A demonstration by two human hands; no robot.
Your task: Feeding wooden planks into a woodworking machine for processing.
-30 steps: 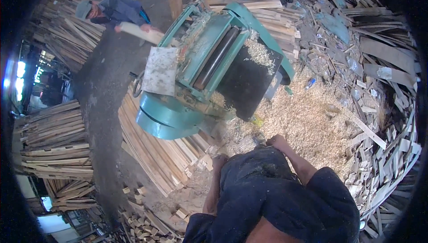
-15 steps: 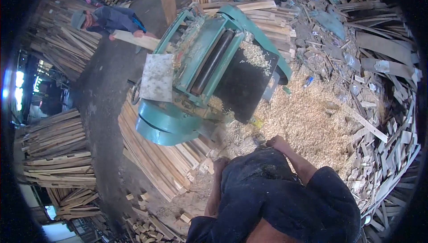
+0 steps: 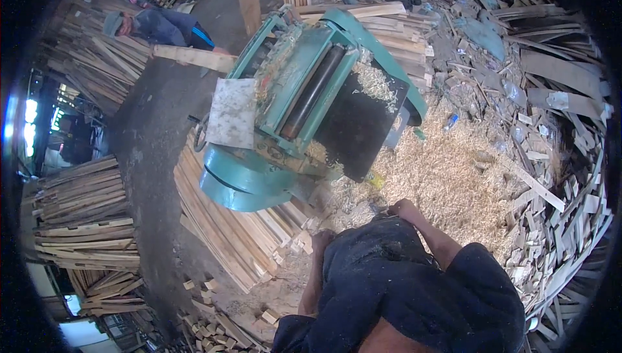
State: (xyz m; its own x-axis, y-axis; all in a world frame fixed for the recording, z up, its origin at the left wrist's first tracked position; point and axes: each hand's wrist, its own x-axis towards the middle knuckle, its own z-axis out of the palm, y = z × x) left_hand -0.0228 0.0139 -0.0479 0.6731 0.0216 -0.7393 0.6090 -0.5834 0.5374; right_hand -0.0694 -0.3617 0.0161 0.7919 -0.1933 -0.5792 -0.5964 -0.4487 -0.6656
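My left hand (image 3: 322,239) rests against the left side of my dark clothing, its fingers mostly hidden. My right hand (image 3: 404,210) sits by the front of the dark cloth over my legs, its fingers too small and covered to read. Ahead of both hands stands a green planing machine (image 3: 269,155) with a dark roller (image 3: 313,92) and a black bed plate (image 3: 356,123) strewn with shavings. A pale board (image 3: 194,57) sticks out of its far left side, apart from my hands.
A co-worker (image 3: 159,27) in a cap bends behind that board. Long planks (image 3: 220,223) lie stacked left of the machine. Shavings (image 3: 447,178) heap at the right, beside scrap wood (image 3: 570,223). Short offcuts (image 3: 217,333) pile at the lower left. More lumber stacks (image 3: 84,217) line the left.
The co-worker bends lower, and the hands that gripped the board no longer show on it. The board sticks out slightly further left. My hands stay in place.
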